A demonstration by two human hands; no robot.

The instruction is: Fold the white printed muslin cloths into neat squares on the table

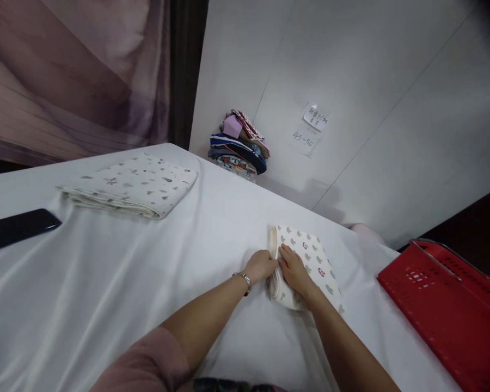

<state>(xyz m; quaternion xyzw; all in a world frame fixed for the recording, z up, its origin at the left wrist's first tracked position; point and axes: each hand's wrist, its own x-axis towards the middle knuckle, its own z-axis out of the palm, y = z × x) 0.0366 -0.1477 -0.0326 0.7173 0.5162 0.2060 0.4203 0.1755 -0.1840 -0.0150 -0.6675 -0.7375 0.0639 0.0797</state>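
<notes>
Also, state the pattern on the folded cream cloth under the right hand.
Small motifs, mostly grey, one red, on the cloth; head view.

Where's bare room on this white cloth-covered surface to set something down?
The white cloth-covered surface lies bare from the flat black oblong object to the left forearm, and from the folded white grey-printed cloth to the left hand. A narrower strip borders the red plastic basket. It's crowded at the folded cream patterned cloth, where the right hand rests.
</notes>
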